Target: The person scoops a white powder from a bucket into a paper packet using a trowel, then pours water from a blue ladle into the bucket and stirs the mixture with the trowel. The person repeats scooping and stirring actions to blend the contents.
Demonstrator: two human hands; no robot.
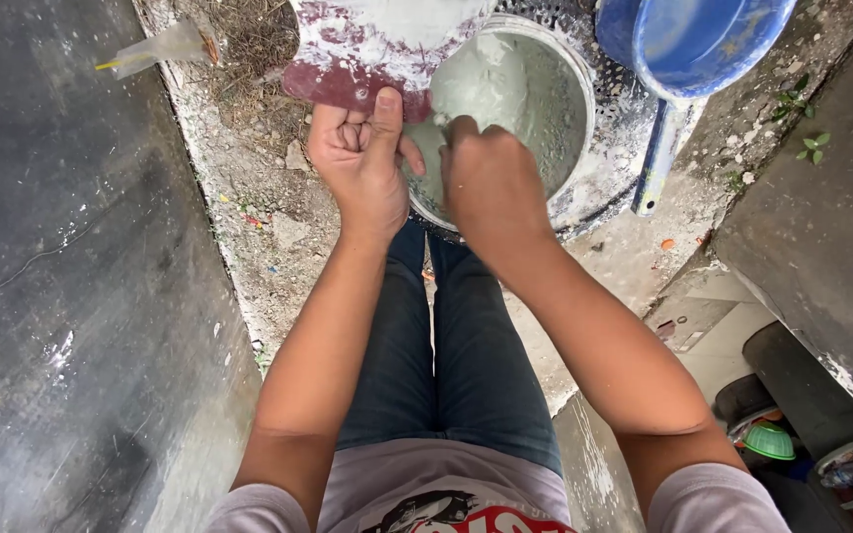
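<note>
Gritty concrete ledge under a pail (505, 118) of grey paste, left hand (359, 163) gripping a smeared trowel (377, 49) beside its rim, right hand (491, 183) fisted on something hidden inside: risk of tipping the pail, slopping paste

The bucket (555, 188) is white, full of pale grey-green paste (505, 94). The trowel (367, 49) is dark maroon, smeared white. The scoop (693, 39) is bright blue, its handle splashed white. The jeans (446, 345) are dark blue, the shirt (426, 494) light grey with a red, black and white print. The ground (269, 188) is dusty grey-white with dry brown grass (249, 35).
</note>
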